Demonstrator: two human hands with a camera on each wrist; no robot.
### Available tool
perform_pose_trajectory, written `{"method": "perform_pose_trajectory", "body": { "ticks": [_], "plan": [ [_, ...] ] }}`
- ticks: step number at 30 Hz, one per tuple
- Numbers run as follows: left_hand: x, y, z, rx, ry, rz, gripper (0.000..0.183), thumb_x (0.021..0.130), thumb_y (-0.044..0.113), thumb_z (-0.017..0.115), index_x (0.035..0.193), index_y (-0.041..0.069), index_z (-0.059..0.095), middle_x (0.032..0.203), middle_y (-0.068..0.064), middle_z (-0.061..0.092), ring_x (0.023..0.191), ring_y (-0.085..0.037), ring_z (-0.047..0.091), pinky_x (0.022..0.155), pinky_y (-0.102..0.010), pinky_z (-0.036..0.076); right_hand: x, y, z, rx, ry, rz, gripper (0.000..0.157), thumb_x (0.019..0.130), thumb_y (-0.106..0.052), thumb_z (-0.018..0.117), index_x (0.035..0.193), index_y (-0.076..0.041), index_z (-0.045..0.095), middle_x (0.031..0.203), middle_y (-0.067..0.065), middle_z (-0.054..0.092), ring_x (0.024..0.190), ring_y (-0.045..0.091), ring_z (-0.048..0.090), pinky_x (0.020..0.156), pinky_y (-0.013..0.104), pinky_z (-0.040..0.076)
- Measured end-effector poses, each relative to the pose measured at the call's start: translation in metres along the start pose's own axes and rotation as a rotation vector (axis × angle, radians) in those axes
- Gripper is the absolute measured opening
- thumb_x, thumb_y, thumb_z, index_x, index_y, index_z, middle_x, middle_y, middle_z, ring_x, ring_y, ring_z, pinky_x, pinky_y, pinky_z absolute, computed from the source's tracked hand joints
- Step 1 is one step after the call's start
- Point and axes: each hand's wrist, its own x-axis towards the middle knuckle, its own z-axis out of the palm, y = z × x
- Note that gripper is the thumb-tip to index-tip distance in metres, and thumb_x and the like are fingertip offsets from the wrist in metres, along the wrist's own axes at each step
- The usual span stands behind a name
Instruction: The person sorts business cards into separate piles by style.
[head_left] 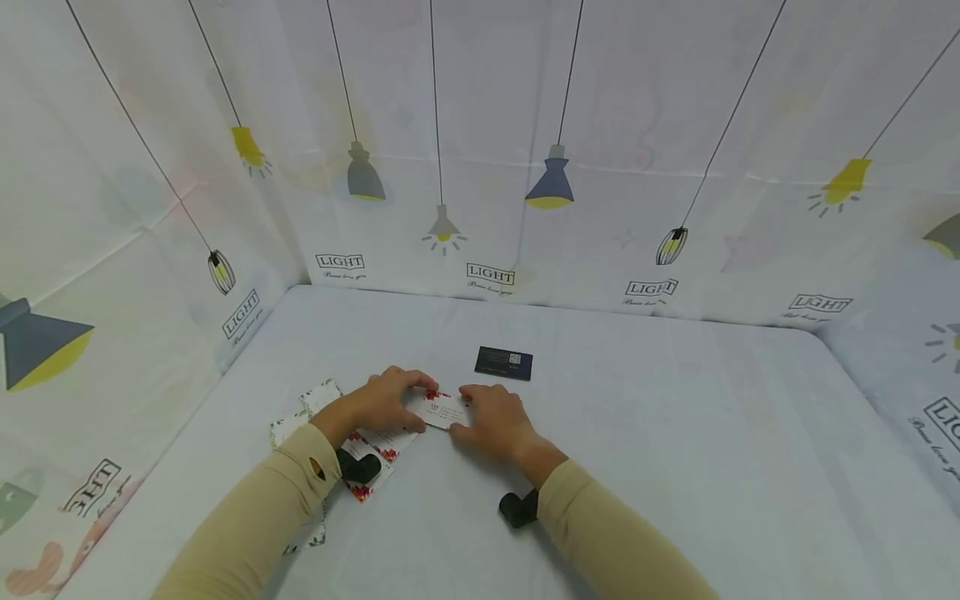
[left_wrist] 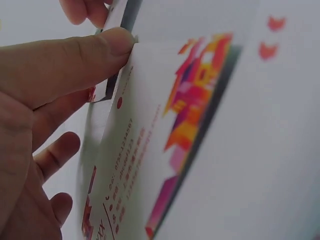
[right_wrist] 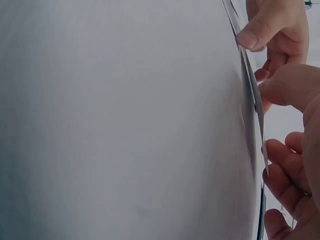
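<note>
A white business card (head_left: 444,410) with red floral print is between the two hands, low over the table. My left hand (head_left: 382,402) holds its left end, index finger at the far edge and thumb at the near one. My right hand (head_left: 498,423) grips the right end in the same way. In the right wrist view the card (right_wrist: 258,107) shows edge-on beside the right thumb. More red-printed cards (head_left: 389,447) lie under the left wrist; in the left wrist view one such card (left_wrist: 132,145) with colourful corner print sits close to the left thumb.
A black card (head_left: 503,363) with a small square code lies beyond the hands. Cards with green leaf print (head_left: 321,395) lie at the left, partly hidden by the left forearm. The white table (head_left: 675,433) meets a lamp-printed cloth (head_left: 600,250) at the back and sides.
</note>
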Motion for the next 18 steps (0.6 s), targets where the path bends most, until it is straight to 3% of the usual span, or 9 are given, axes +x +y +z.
{"method": "perform_pose_trajectory", "body": {
  "ticks": [7,13,18],
  "plan": [
    [-0.001,0.006,0.0,-0.023,0.027,0.017,0.047,0.082,0.029,0.084,0.123,0.033,0.063,0.135,-0.005,0.051,0.121,-0.033,0.043,0.097,-0.053,0.038,-0.005,0.01,-0.005,0.104,0.002,-0.019,0.063,0.087,-0.037,0.074,0.138,-0.003,0.058,0.131,0.009,0.063,0.119,0.031,0.053,0.103,0.048,0.041],
    [-0.001,0.019,0.001,-0.054,0.063,0.032,0.044,0.081,0.03,0.084,0.12,0.033,0.064,0.133,-0.005,0.052,0.12,-0.032,0.043,0.097,-0.054,0.038,-0.014,0.025,-0.014,0.096,0.019,0.043,0.068,0.085,-0.043,0.079,0.139,-0.007,0.057,0.136,0.009,0.059,0.127,0.031,0.05,0.106,0.051,0.038],
    [0.005,0.026,0.005,-0.039,0.116,0.072,0.049,0.08,0.036,0.085,0.124,0.029,0.065,0.13,-0.004,0.055,0.116,-0.032,0.043,0.092,-0.051,0.041,-0.023,0.037,-0.026,0.136,0.065,0.081,0.065,0.085,-0.041,0.08,0.138,-0.01,0.06,0.134,0.009,0.059,0.121,0.03,0.052,0.102,0.05,0.042]
  ]
}}
